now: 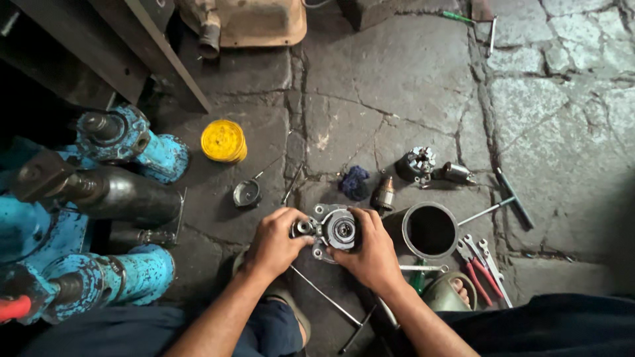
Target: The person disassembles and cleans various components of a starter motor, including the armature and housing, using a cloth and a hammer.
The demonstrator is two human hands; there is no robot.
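Metal gear housing (334,231), likely heavy, rigid, greasy; left hand (274,243) and right hand (370,254) clamp its sides over stone floor (397,86).

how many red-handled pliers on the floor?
2, side by side on the stone floor right of the dark cylindrical cup, past the right hand: one pair of pliers, the other beside it. More may be hidden.

The lid (223,141) is bright yellow, the machine (99,198) chipped blue with black cylinders, the rag (355,182) dark blue, the pliers (473,271) red-handled, the stone floor (410,86) cracked grey.
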